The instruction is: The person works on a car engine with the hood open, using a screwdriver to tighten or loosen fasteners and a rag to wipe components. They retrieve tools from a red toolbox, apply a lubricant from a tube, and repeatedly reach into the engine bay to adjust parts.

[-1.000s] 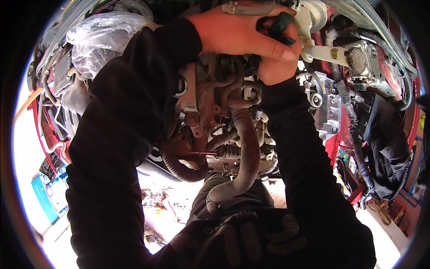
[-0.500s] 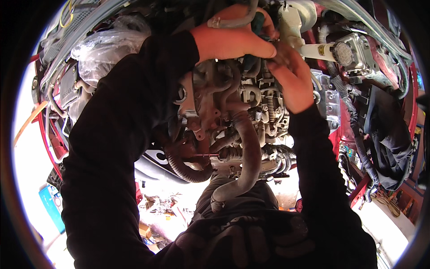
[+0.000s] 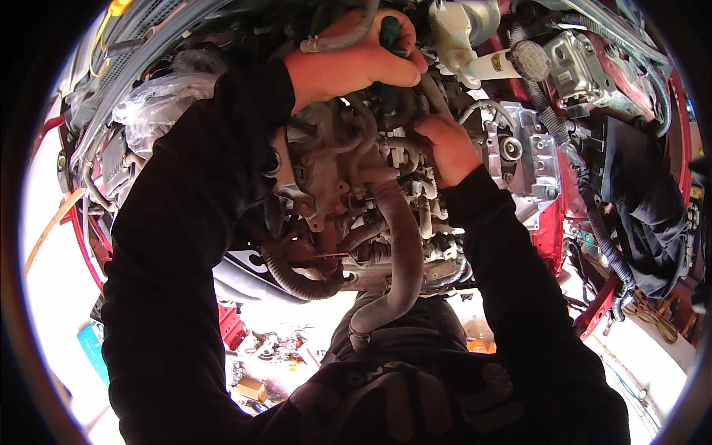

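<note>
My left hand [image 3: 356, 68] is at the top of the engine, behind a grey hose [image 3: 348, 38]. Its fingers and thumb close around a dark green, rounded piece [image 3: 390, 31], whose exact kind I cannot make out. My right hand [image 3: 451, 150] reaches among the hoses and fittings of the engine [image 3: 326, 163], a little nearer to me and to the right. Its fingers point inward and down, and their tips are hidden, so what they touch does not show. A thick curved hose [image 3: 404, 245] runs from the engine toward my body.
A white plastic neck with a round cap [image 3: 529, 61] and a metal housing [image 3: 577, 68] stand at the right. Corrugated wiring conduit [image 3: 582, 185] runs down that side beside dark cloth [image 3: 644, 215]. Clear plastic sheeting [image 3: 167, 104] covers parts at the left.
My right hand has left the spot beside my left fingertips and come down, nearer to me, into the engine parts. My left hand keeps its hold on the green piece. The view has shifted slightly.
</note>
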Demonstrator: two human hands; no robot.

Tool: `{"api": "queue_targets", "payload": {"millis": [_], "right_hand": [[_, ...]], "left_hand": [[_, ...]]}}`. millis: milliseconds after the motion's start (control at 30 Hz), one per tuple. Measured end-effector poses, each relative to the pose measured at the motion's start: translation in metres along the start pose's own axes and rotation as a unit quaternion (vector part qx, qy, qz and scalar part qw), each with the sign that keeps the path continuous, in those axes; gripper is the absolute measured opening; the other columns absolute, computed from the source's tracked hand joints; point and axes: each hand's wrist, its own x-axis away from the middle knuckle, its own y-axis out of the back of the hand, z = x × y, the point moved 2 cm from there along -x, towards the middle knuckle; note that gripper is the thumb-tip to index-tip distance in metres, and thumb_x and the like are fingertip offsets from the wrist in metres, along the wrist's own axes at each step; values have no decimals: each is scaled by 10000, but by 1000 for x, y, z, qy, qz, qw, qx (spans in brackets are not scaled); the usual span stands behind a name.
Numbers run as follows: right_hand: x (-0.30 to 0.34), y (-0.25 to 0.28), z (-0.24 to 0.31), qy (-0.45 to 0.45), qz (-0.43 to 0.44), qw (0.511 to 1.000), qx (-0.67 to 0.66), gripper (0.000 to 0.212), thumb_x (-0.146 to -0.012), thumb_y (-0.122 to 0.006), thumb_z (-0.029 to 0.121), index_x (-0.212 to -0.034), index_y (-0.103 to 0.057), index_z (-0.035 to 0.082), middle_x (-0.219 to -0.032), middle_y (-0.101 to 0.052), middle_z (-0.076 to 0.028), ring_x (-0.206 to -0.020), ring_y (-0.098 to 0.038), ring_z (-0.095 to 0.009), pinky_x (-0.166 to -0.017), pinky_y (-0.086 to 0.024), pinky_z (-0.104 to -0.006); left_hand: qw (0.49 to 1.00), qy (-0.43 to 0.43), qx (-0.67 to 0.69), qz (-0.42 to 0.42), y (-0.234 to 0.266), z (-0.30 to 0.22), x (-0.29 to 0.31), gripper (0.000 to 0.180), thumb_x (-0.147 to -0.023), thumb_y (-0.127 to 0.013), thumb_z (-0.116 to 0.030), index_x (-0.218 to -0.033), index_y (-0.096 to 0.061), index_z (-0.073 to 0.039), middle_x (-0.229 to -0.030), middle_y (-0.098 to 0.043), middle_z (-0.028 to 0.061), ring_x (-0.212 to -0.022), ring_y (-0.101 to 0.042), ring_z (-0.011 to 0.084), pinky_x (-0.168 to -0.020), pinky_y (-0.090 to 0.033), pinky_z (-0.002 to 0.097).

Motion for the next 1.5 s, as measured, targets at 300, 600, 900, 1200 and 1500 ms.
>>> {"api": "queue_targets", "payload": {"millis": [300,600,900,1200,1500], "right_hand": [[-7,-3,-21,-11,46,986,-159,180,-920,-645,109,-1074,-677,22,-1196,-750,-168,-1145,-708,-321,-1047,-537,-446],[-14,17,-45,42,83,987,-132,98,-880,-690,61,-944,-632,14,-1029,-705,-126,-956,-685,-244,-957,-551,-401],[-12,18,-41,2,84,986,-143,85,-901,-677,50,-958,-615,37,-1018,-645,-93,-1156,-684,-314,-1066,-519,-482],[-14,18,-45,16,106,985,-137,168,-888,-703,80,-1027,-623,32,-1087,-663,-102,-1260,-637,-317,-1146,-438,-473],[-10,19,-42,-3,137,983,-119,263,-907,-709,135,-1122,-622,11,-1187,-710,-130,-1104,-660,-247,-981,-528,-422]], "left_hand": [[997,-63,-42,-29,-1,17,-2,302,-842,-807,-108,-907,-512,-101,-1027,-751,104,-1078,-705,210,-916,-556,346],[999,-12,41,11,-2,15,-17,336,-840,-863,-87,-916,-535,-89,-980,-737,67,-978,-698,155,-1107,-462,408],[981,-76,-175,-17,-2,18,-30,361,-802,-899,-152,-868,-548,-103,-879,-713,21,-961,-713,138,-1226,-224,465],[991,-46,-123,-40,8,14,8,347,-823,-838,-145,-892,-501,-98,-922,-735,31,-910,-652,118,-852,-530,313],[992,-61,-106,-7,4,13,-11,347,-822,-840,-149,-903,-505,-105,-937,-737,21,-908,-652,116,-868,-534,316]]}}
